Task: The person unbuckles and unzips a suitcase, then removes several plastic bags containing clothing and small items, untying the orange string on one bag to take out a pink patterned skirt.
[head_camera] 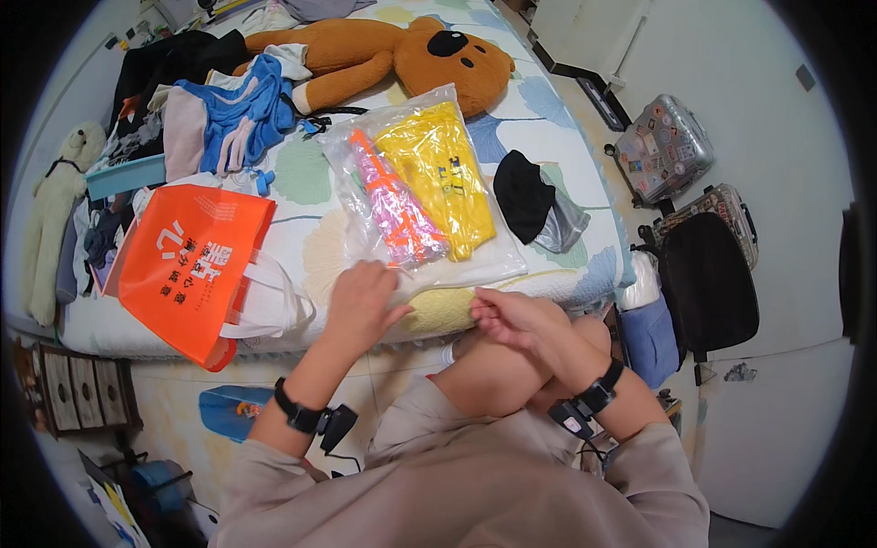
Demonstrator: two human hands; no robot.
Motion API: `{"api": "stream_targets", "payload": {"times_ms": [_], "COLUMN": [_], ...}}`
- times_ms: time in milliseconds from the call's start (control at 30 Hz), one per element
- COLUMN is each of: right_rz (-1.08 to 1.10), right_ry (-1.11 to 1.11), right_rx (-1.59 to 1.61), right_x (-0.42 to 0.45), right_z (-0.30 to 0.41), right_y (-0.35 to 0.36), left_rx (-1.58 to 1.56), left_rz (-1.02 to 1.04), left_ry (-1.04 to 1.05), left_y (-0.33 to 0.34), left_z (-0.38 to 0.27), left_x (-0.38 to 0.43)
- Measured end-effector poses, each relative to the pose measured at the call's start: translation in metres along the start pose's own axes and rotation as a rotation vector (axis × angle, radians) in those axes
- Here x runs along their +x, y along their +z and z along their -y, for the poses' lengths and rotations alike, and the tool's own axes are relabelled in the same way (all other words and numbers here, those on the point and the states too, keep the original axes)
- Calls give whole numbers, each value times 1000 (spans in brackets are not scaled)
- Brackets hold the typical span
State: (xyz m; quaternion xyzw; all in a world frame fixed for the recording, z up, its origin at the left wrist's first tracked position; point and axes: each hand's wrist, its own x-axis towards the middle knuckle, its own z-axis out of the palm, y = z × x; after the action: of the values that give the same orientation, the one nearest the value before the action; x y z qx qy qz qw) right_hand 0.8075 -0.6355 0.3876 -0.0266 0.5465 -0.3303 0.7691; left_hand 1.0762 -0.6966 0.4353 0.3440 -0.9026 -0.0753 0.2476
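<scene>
A clear zip-type plastic bag (370, 236) lies flat on the bed before me. Inside it are a folded yellow garment with dark print (449, 175) and a pink shiny packet with orange trim (392, 205). My left hand (363, 301) is over the bag's near left corner, its thumb spread from the fingers; whether the fingertips touch the plastic is unclear. My right hand (507, 318) hovers just short of the bag's near edge, fingers curled towards the palm and thumb raised. Nothing is plainly visible in its grasp.
An orange carry bag with white handles (195, 267) lies left, beside a blue and pink garment (240, 116). A brown teddy bear (384, 58) lies across the far side. Right of the plastic bag are black cloth (524, 195) and grey cloth (563, 222). Suitcases (663, 151) line the right wall.
</scene>
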Motion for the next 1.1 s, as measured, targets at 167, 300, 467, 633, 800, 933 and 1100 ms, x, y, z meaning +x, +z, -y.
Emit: {"api": "stream_targets", "payload": {"times_ms": [167,300,467,633,800,933,1100], "right_rz": [70,105,181,68,-511,-714,-768], "right_ry": [-45,-62,-169,-938,-1562,-1036,-954], "right_rx": [-39,-65,-229,-568,-1354,-1505,-1551], "right_x": [20,19,17,16,33,64,66], "right_z": [-10,-13,-15,-21,5,21,15], "right_y": [29,37,46,74,109,129,154], "left_rx": [76,87,-111,-230,-91,-153,-111], "left_rz": [203,295,149,-205,-306,-267,-350], "left_ry": [54,88,-11,-44,172,159,-247], "left_y": [52,56,30,0,-6,-21,-18], "left_z": [13,21,14,1,-8,-14,33], "left_x": [6,-1,12,31,32,38,29]}}
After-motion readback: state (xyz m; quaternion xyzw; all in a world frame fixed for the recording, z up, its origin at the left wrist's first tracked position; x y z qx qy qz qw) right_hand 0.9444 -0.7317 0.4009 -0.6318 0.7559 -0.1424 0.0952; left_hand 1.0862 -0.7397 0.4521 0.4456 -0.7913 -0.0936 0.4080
